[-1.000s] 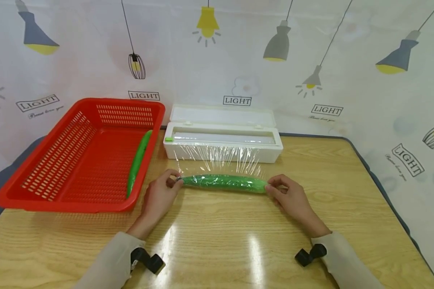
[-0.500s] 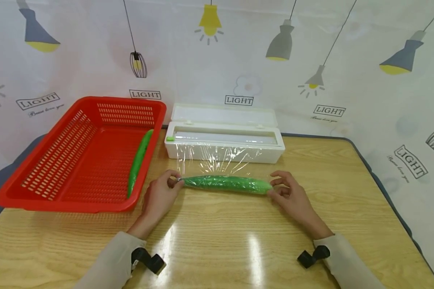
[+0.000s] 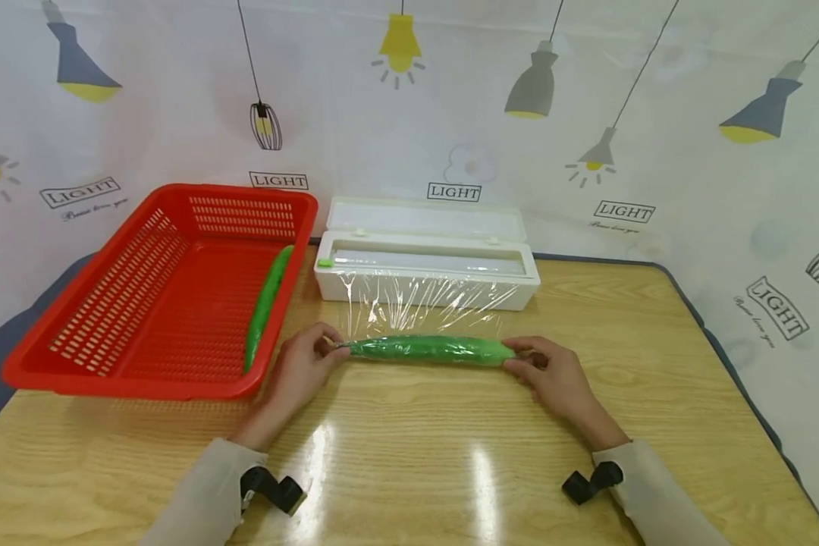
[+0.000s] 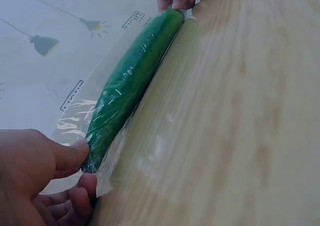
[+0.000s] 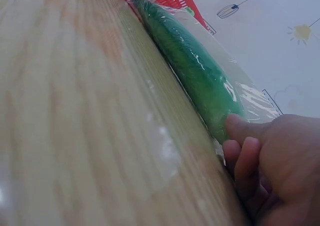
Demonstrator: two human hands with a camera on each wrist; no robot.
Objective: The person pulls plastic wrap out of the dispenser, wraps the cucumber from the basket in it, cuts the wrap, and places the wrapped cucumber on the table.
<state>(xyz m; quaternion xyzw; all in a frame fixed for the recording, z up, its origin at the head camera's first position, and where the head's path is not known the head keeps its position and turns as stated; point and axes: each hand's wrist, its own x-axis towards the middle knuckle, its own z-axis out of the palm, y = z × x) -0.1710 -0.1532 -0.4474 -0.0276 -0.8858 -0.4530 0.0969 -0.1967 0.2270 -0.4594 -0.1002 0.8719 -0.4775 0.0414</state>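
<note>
Two sleeves, a left sleeve and a right sleeve, both cut off by the lower edge of the head view, lie on the near side of the near cucumber, each with one black device at its cuff. Two hands stand well apart, one at each end of the near cucumber: the left hand pinches its dark tip between thumb and fingers, and the right hand grips its pale end, thumb on top and fingers curled below. The near cucumber lies lengthwise between them, low over the surface; its underside is hidden, so whether it touches cannot be told. Clear film covers it and runs beyond it in creases, the edges hard to make out. Left of the near cucumber is one red basket, holding the second cucumber of two, its right side partly hidden by the basket wall. Just beyond the near cucumber sits one white box with a green tab, a roll only partly visible inside, and a raised lid. Farthest beyond it hangs a backdrop with eight printed lamps, the outermost two cut off in the head view, and five "LIGHT" labels; the small script under some is hard to read.
</note>
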